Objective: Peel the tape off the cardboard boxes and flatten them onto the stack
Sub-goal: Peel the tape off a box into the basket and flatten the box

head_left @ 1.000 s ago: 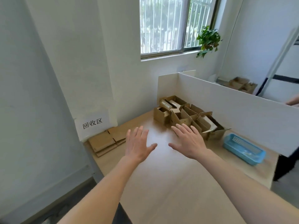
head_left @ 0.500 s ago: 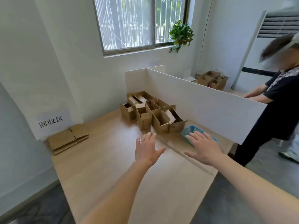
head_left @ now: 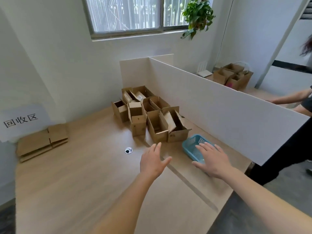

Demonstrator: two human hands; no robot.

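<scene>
Head view: both arms reach out over the wooden table (head_left: 70, 179), and neither hand holds anything. The left hand (head_left: 152, 162) hangs palm down with fingers straight and the thumb spread to the side, just short of the nearest open cardboard boxes (head_left: 150, 115). The right hand (head_left: 211, 160) is likewise flat and spread, palm down, above the near end of the blue plastic basket (head_left: 192, 146); whether it touches the basket cannot be told.

The boxes stand in a cluster against the white partition (head_left: 211, 98), flaps up. Tape on them is too small to make out. The stack of flattened cardboard (head_left: 42, 142) lies well apart at the far left of the table, below the paper sign (head_left: 21, 120) on the wall.

Against a second ago, the view has swung to the right and dropped closer, so the stack has slid toward the left edge and the boxes now sit ahead of the hands. The hands stayed empty and open throughout, and the right one has come over the basket. In my judgement no box has been taken up yet; the work is at its start, and the next thing needed is a grip on one of the near boxes

A small metal-ringed hole (head_left: 128, 150) sits in the tabletop left of the left hand
</scene>
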